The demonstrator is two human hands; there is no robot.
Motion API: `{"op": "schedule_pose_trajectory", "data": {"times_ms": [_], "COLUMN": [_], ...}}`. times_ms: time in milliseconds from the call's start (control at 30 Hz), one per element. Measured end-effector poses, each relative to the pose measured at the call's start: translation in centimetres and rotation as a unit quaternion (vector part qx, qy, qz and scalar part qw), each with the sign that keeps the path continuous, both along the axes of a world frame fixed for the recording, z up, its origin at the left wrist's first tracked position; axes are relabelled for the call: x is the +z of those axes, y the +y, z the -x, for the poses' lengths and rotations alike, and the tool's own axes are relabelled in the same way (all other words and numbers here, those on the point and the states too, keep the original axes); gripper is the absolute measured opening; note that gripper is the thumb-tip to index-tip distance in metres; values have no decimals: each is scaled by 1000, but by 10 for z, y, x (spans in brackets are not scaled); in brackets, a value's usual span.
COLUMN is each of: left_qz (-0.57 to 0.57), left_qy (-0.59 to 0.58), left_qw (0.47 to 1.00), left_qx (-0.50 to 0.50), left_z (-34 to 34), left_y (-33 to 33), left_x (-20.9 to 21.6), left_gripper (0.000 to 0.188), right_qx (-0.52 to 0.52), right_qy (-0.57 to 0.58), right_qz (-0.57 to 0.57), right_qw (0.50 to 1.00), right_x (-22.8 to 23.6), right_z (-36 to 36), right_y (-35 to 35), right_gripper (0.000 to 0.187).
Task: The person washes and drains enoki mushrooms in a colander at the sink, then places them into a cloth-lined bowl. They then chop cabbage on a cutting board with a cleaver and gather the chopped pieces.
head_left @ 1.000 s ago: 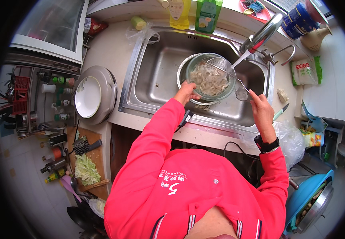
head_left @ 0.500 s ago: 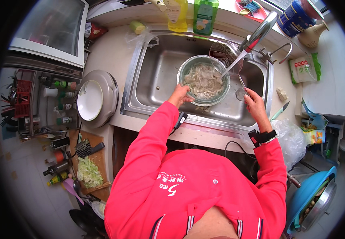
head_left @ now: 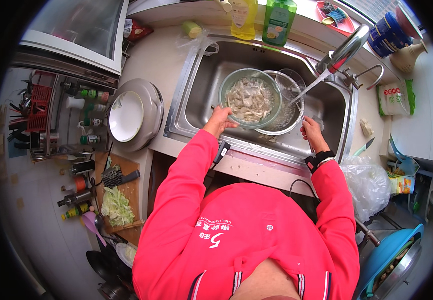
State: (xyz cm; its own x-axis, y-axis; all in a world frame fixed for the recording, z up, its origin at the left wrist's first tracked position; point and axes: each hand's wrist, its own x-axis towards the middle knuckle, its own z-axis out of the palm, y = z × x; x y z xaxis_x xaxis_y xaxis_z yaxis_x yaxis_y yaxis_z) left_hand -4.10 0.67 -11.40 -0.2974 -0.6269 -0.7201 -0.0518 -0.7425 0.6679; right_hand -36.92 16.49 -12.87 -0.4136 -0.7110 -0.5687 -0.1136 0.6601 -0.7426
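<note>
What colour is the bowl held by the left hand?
The bowl is pale green, best seen in the head view.

Bowl point(head_left: 224, 91) left of strainer point(head_left: 290, 84)

Metal basin point(head_left: 282, 132) partly hidden by green bowl point(head_left: 257, 124), pale contents point(head_left: 249, 100) unidentifiable, strainer handle point(head_left: 301, 113) partly covered by right hand point(head_left: 314, 133)

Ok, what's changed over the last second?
The green bowl has moved left, uncovering the right part of the metal basin. The strainer has gone from over the bowl to its right, above the basin. Nothing was let go: the left hand keeps the bowl, the right hand the strainer. The tap still runs.
</note>
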Motion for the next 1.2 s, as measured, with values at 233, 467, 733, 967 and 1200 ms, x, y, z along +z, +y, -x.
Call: {"op": "schedule_pose_trajectory", "data": {"times_ms": [233,467,733,967,1200], "left_qz": [17,-3,2,9,13], "left_qy": [13,18,25,33,10], "left_qw": [1000,1000,999,999,999], "left_qx": [5,-13,-27,-32,-29], "left_z": [-3,4,8,10,14], "left_y": [5,4,9,15,21], "left_x": [17,20,19,22,24], "left_gripper": [44,44,43,43,41], "right_qx": [235,204,208,331,321], "right_qy": [360,379,299,300,395], "right_qz": [-22,167,201,161,141], "right_qw": [903,887,910,880,849], "right_x": [25,84,112,91,46], "right_z": [9,50,31,-62,-86], "right_y": [-11,-116,-140,-102,-121], "right_gripper": [32,27,23,22,20]}}
